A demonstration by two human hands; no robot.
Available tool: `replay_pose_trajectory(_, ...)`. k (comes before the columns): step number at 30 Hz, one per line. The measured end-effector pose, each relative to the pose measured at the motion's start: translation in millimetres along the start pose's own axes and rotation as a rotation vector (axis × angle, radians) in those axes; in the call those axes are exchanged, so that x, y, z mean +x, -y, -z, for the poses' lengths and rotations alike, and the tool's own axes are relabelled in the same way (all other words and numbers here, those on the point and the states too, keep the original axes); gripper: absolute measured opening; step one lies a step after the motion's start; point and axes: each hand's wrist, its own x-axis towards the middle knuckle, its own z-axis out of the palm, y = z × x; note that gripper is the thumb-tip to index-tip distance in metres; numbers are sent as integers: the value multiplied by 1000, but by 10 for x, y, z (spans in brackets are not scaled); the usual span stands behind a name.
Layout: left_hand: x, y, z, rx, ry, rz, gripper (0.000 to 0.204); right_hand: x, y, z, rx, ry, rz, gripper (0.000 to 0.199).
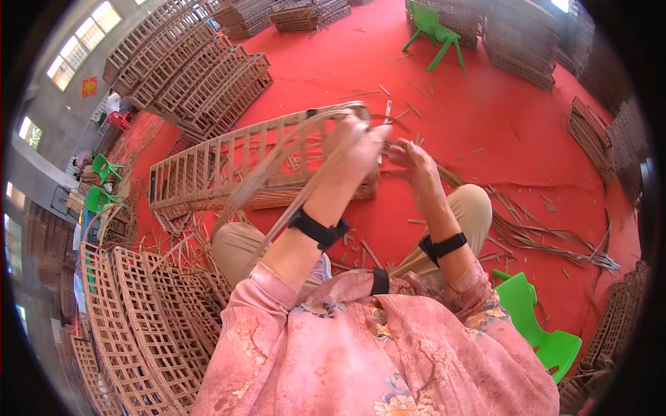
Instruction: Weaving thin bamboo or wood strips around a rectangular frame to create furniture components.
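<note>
Raised over the near right end of a long woven basket frame, my left hand is closed on long flat brown weaving strips. The strips loop over the hand and trail down along my left forearm. Motion smears its fingers. My right hand is just to the right, apart from the left, with fingers loosely stretched toward it; I see nothing held there. A thin white stick-like piece shows beside my left fingers; whether the hand holds it I cannot tell. The slatted frame lies on its side beyond my knees.
Stacked woven basket panels stand close on my left, and more stacks rise behind. A green chair is at my right; another green chair stands far back. Loose strips and offcuts lie on the red floor.
</note>
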Motion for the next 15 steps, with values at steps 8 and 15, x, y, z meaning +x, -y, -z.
replay_pose_trajectory(8, -360, -297, -709, -180, 136, -292, 43, -308, 260, 237, 157, -199, 98, 41)
replay_pose_trajectory(15, -648, -347, -300, -511, 241, -212, 64, -452, 69, 66, 140, -270, 217, 42)
